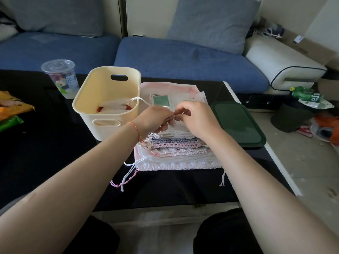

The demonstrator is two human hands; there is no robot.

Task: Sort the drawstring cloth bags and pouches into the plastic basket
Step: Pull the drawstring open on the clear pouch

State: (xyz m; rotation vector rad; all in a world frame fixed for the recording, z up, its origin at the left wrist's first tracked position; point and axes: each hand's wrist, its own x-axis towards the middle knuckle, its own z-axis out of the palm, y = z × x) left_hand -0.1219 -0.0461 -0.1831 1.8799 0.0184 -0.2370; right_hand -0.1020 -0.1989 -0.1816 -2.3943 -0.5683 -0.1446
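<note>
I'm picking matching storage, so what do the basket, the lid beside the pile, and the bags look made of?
Basket: cream moulded plastic, smooth matte walls with cut-out handles. Dark green lid: likely plastic, faint sheen, rounded raised rim. Stacked bags: woven cloth, some slightly satiny, gathered puckered tops with braided cords.

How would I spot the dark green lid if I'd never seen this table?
Find the black table before the blue sofa. Right of the stack of cloth bags, near the table's right edge, lies the dark green lid: flat, rounded, the only green plastic thing there.
</note>
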